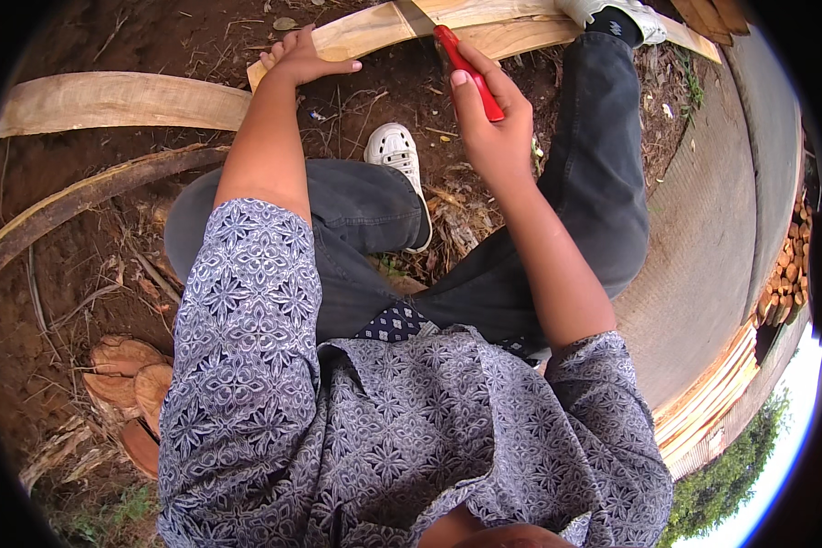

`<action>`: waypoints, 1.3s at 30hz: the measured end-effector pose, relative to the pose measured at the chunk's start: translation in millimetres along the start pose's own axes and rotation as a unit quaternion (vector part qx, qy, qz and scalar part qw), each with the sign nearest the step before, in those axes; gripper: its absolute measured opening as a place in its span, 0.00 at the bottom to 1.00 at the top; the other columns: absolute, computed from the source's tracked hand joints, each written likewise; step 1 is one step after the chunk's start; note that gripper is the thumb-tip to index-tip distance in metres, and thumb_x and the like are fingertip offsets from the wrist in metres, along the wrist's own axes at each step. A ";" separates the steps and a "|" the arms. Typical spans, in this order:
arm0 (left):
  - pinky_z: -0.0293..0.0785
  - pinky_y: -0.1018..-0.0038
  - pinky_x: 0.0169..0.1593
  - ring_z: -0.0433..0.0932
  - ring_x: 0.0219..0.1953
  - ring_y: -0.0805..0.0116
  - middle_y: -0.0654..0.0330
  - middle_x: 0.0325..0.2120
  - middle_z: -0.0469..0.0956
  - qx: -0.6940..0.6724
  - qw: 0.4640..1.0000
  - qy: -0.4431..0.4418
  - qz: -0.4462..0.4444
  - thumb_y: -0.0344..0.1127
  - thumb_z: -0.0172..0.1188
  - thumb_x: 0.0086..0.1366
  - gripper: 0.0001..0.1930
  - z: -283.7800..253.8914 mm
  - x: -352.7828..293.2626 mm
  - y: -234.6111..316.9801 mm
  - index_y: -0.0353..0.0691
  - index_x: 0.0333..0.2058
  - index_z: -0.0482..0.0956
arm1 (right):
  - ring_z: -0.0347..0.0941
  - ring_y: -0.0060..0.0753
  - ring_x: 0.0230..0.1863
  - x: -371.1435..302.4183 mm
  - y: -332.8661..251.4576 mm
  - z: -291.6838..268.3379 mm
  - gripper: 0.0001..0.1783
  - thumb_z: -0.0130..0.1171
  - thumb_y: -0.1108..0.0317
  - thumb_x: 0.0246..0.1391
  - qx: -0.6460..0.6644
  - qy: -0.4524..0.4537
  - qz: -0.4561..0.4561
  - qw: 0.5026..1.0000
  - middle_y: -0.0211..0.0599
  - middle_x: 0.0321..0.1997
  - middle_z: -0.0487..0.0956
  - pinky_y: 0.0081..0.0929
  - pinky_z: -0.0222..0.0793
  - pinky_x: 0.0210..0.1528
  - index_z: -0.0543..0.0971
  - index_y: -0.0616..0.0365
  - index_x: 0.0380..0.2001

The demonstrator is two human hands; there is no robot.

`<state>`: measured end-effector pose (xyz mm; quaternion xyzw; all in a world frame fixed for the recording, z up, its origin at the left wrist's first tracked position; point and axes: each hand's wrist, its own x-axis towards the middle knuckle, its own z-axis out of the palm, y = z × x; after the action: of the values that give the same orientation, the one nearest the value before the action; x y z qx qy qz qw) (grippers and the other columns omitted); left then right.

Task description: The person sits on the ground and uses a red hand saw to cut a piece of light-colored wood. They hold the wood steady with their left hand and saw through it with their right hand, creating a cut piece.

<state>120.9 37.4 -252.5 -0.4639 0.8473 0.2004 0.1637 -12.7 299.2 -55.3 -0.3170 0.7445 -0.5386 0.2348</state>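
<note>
My right hand (498, 114) is wrapped round the red handle (470, 73) of a hand saw. The saw's blade (416, 15) lies across a pale wooden plank (361, 35) at the top of the view, and its far end runs out of the picture. My left hand (294, 60) grips the plank's left end, its thumb stretched along the near edge and its fingers bent over the far side. Farther right, my foot in a white shoe (603, 9) rests on the plank. The other white clog (397, 151) is on the soil.
A curved board (119, 102) and a bark-edged strip (82, 196) lie on the ground at left. Cut wood discs (123, 365) are piled at lower left. Grey sheeting (703, 247) stretches along the right, with stacked wood (785, 269) beyond it.
</note>
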 end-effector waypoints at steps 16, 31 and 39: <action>0.65 0.54 0.64 0.78 0.60 0.49 0.46 0.53 0.83 -0.058 0.990 0.050 -0.122 0.72 0.33 0.70 0.41 -13.7 13.5 3.7 0.49 0.54 0.86 | 0.73 0.14 0.41 -90.9 -78.1 -76.6 0.27 0.56 0.70 0.69 -0.055 -0.047 0.089 0.993 0.34 0.50 0.82 0.17 0.69 0.48 0.70 0.65 0.69; 0.66 0.52 0.62 0.82 0.54 0.53 0.49 0.49 0.85 -0.043 0.991 0.103 -0.078 0.69 0.33 0.72 0.37 -9.5 8.5 -4.5 0.54 0.53 0.86 | 0.77 0.20 0.49 -34.0 5.3 -3.7 0.26 0.59 0.69 0.68 0.022 -0.001 0.096 0.995 0.39 0.53 0.83 0.20 0.71 0.53 0.73 0.65 0.67; 0.65 0.55 0.60 0.83 0.51 0.54 0.54 0.45 0.87 -0.031 0.984 0.147 -0.094 0.67 0.33 0.73 0.35 -9.6 16.5 -2.9 0.55 0.49 0.88 | 0.72 0.36 0.68 -90.1 77.5 -0.1 0.36 0.60 0.68 0.68 -0.055 -0.074 0.037 0.995 0.50 0.70 0.73 0.29 0.65 0.66 0.62 0.54 0.75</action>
<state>114.0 19.4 -252.4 -0.5710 0.8079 0.1399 0.0409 32.3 381.6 -128.2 -0.3408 0.7645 -0.4630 0.2915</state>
